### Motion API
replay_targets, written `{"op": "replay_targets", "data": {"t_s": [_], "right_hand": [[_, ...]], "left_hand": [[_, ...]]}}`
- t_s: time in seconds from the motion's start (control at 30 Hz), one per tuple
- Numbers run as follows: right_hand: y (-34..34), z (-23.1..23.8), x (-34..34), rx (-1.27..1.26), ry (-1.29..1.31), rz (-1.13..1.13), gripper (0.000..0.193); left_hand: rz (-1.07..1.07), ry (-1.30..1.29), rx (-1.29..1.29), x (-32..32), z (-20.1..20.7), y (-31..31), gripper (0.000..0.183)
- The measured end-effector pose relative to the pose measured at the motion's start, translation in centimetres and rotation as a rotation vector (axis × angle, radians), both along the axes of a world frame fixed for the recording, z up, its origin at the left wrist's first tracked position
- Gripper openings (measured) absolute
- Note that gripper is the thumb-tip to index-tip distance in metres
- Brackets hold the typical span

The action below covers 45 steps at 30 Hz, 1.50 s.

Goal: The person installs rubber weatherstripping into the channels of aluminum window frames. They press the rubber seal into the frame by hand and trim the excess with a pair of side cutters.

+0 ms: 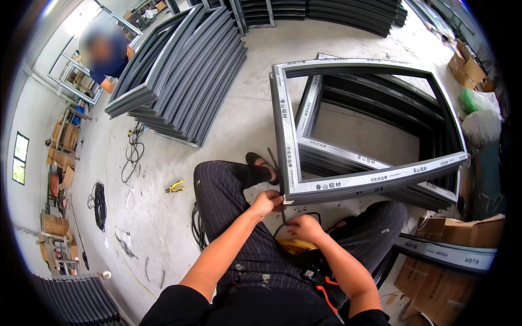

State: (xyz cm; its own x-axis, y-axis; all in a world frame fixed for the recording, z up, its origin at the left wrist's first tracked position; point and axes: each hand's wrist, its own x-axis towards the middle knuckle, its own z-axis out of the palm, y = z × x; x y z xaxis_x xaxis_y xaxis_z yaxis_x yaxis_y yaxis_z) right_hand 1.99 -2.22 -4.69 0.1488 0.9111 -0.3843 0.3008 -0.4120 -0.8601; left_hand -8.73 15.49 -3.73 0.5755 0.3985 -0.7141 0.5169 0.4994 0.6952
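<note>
Left hand pinches a dark strip at the near-left corner of the top frame, right hand pinching its tail; far end juts loose, so this corner's work looks under way, unfinished

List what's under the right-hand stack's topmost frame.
Under the topmost frame lie more frames, at least one skewed; floor shows through its opening. That frame covers parts of them, hiding their number.
</note>
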Motion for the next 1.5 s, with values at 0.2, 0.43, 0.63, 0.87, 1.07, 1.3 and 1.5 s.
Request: {"op": "replay_targets", "data": {"t_s": [0.2, 0.43, 0.63, 0.87, 1.07, 1.3, 1.5], "right_hand": [[-0.1, -0.7, 0.2, 0.072, -0.143, 0.067, 0.023], [-0.4, -0.6, 0.0, 0.044, -0.160, 0.061, 0.022], [0.1, 0.0, 0.2, -0.006, -0.169, 0.088, 0.024], [0.0, -0.4, 0.3, -0.030, -0.149, 0.077, 0.025], [0.3, -0.3, 0.5, -0.016, -0.133, 0.070, 0.025], [0.2, -0.8, 0.3, -0.002, -0.097, 0.062, 0.025], [0.5, -2.2, 0.4, 0.020, -0.097, 0.060, 0.027]], "left_hand": [[-0.012, -0.039, -0.004, -0.7, -0.6, -0.7, 0.022], [-0.064, 0.028, -0.050, -0.7, -0.1, -0.1, 0.025], [0.180, -0.099, -0.049, 1.6, -1.6, 2.3, 0.031], [0.185, -0.022, -0.018, 3.3, 0.8, 2.8, 0.030], [0.151, -0.022, 0.066, 4.0, -0.4, 3.9, 0.027], [0.149, -0.046, 0.073, 4.8, -1.7, 6.0, 0.026], [0.115, -0.077, 0.063, 5.8, 0.0, 6.9, 0.029]]}}
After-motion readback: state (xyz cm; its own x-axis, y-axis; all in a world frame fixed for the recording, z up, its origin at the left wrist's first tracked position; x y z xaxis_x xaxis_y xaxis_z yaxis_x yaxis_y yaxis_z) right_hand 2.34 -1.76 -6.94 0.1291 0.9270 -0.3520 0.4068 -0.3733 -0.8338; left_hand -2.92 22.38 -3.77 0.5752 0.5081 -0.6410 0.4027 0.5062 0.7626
